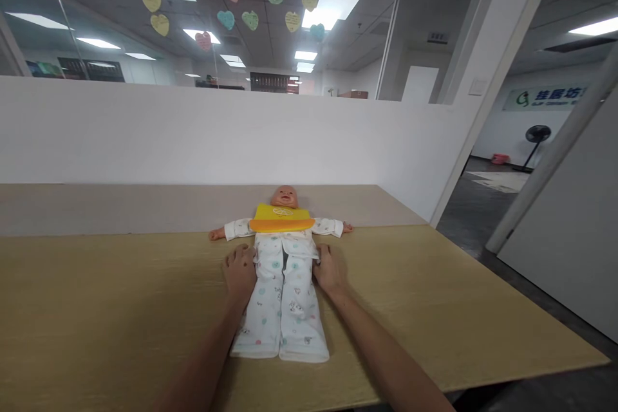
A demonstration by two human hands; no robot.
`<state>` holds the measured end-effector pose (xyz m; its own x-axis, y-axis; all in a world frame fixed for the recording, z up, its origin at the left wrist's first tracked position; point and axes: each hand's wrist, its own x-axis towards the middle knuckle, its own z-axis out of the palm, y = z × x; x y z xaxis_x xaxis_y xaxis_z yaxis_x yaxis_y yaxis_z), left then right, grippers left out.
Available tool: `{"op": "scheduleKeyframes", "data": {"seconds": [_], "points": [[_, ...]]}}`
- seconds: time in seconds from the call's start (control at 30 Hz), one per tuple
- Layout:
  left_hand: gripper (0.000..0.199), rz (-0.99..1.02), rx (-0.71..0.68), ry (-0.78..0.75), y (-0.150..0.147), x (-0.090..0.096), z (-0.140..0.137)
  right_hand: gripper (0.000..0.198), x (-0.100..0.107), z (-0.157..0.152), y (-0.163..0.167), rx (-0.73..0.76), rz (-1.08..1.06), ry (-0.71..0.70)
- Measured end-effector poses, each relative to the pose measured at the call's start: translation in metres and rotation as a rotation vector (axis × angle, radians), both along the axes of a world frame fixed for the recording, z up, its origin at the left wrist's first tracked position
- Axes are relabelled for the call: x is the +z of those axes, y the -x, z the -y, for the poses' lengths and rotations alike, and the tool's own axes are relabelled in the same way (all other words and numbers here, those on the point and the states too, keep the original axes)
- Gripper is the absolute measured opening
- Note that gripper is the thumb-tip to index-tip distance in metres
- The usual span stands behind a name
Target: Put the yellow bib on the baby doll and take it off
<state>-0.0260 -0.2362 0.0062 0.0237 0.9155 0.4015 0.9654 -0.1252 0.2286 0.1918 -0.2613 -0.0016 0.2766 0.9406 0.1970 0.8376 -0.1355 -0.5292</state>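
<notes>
A baby doll (285, 196) lies on its back on the table, head away from me and arms spread sideways. Round its neck is a yellow bib (284, 214) with an orange lower edge and a citrus-slice print. White patterned trousers (299, 309) cover its legs, the cuffs toward me; a white top with long sleeves (329, 226) shows above them. At the left side of the waist, my left hand (240, 271) has its fingers curled onto the trousers' edge. My right hand (329, 271) pinches the fabric on the opposite side. Both sets of fingertips are partly hidden.
The wooden table (410, 309) ends at a slanting right edge, with a grey strip (145, 209) along its back. Behind rises a white half wall (193, 135) topped by glass with heart-shaped notes. A doorway and a door (574, 225) stand at the right.
</notes>
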Motion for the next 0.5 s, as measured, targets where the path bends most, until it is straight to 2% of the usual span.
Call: {"op": "scheduleKeyframes", "data": {"seconds": [0.2, 0.5], "points": [[0.036, 0.029, 0.080, 0.054, -0.002, -0.002, 0.001, 0.038, 0.002, 0.000, 0.000, -0.016, 0.038, 0.003], [0.028, 0.052, 0.129, 0.132, 0.002, 0.003, 0.013, 0.036, -0.005, -0.002, -0.002, 0.000, -0.016, -0.030]]}}
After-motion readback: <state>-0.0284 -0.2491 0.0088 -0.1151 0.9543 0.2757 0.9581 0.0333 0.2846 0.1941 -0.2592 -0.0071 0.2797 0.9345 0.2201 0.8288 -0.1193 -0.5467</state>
